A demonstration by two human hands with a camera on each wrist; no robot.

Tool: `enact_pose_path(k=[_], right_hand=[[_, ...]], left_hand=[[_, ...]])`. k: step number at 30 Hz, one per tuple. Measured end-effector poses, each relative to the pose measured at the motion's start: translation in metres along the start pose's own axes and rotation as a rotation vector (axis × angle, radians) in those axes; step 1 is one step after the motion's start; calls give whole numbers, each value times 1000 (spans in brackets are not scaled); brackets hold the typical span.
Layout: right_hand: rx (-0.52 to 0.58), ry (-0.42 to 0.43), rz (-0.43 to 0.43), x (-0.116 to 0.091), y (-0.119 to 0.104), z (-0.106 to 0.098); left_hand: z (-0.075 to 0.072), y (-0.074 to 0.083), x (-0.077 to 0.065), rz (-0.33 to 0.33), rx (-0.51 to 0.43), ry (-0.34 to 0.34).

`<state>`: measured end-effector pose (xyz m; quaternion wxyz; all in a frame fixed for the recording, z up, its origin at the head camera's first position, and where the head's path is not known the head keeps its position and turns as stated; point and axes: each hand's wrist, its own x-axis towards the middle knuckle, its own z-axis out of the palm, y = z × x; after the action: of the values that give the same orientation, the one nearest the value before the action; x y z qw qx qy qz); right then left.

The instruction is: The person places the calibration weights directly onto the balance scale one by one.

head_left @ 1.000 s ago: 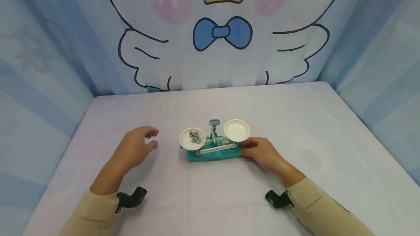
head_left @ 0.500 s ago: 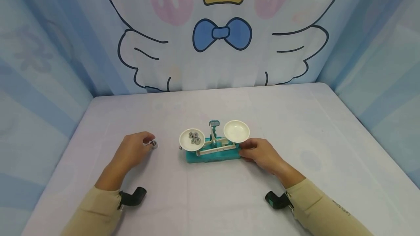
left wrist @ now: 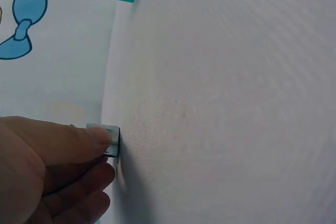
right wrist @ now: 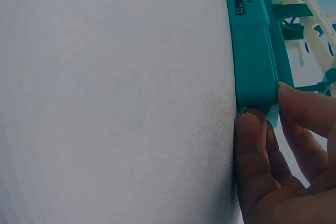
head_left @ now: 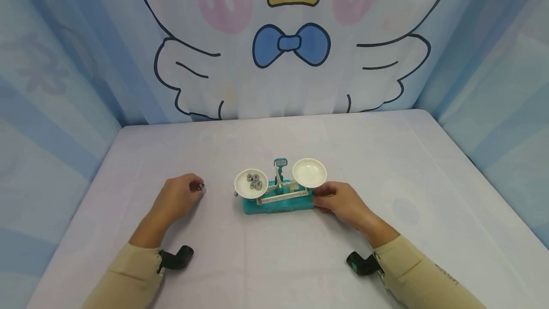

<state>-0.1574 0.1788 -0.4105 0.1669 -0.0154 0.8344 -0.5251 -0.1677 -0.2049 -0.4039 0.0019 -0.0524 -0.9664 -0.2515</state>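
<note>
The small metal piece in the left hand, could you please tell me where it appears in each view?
Head: the small metal piece is left of centre, pinched by the left hand.
Left wrist: lower left, in that same hand.
Right wrist: not in it.
Shared landmark: the teal scale base, below centre in head, top edge in left wrist, upper right in right wrist.

Printed cloth walls (head_left: 291, 89) enclose a pale table (head_left: 274, 261) on 3 sides.

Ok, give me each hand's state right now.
Left hand: closed, pinching a small metal weight.
Right hand: closed, gripping the teal balance scale by one end.
</note>
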Motion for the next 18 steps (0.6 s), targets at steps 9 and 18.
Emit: enact_pose_path(k=[9,18], right_hand=[[5,-9,-11,-2,-2,0],[1,-9,-13,-2,-2,0]], left_hand=[[-7,9,-2,-71,-15,34],[-34,43,-7,-50,-38,47]])
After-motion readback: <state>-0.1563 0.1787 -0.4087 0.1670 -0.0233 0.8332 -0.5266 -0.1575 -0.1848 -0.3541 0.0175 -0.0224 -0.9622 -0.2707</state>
